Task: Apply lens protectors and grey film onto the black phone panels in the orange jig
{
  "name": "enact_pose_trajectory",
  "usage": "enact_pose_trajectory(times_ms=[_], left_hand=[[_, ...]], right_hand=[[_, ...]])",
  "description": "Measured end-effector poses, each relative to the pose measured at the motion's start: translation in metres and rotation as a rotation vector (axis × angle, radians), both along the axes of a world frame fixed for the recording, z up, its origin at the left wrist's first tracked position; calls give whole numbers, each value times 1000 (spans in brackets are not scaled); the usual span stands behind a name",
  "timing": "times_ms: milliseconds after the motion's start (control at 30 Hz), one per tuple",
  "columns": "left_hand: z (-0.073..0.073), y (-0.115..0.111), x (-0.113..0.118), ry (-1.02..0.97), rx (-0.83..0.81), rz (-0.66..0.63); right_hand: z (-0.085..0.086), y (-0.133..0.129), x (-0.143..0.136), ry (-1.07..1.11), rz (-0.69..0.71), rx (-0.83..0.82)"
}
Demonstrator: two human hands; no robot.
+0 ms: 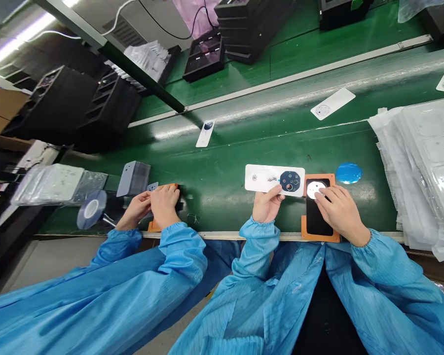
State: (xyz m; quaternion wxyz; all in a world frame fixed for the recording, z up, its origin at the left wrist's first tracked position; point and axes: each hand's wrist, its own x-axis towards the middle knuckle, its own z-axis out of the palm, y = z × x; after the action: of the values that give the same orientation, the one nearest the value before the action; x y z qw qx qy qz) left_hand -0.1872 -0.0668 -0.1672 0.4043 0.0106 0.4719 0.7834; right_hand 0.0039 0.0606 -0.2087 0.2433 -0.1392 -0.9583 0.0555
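Ctr-right of frame: L hand pinched on white rectangular card; R hand at white round piece on black rectangular panel, clamp can't tell; slip cd skew piece.

Green worktop before me: metal rail along its far side; lit tube lamp beyond its left end.

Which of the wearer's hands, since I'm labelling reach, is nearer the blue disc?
Right. The right hand is just below the blue disc in the picture; the left hand is well farther left, holding the white panel.
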Motion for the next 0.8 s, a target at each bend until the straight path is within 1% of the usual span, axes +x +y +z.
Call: enact_pose_trajectory(times_ms=[100, 200, 333, 433, 533, 667, 800], left_hand=[[-2, 4, 2, 14, 19, -3], [-4, 4, 5, 7, -4, -27], [-2, 6, 9, -4, -10, -24], [0, 11, 12, 19, 26, -20], [1, 16, 14, 46, 16, 3], [-1, 18, 17, 100, -53, 89], [-6, 20, 23, 129, -85, 146]], right_hand=[[0, 5, 1, -3, 16, -2], [0, 8, 3, -9, 33, -23], [-1, 8, 3, -7, 49, -55], [-3, 9, 2, 10, 44, -60], [-2, 9, 0, 16, 47, -66], [8, 5, 1, 87, 59, -89], [28, -7, 2, 283, 25, -186]])
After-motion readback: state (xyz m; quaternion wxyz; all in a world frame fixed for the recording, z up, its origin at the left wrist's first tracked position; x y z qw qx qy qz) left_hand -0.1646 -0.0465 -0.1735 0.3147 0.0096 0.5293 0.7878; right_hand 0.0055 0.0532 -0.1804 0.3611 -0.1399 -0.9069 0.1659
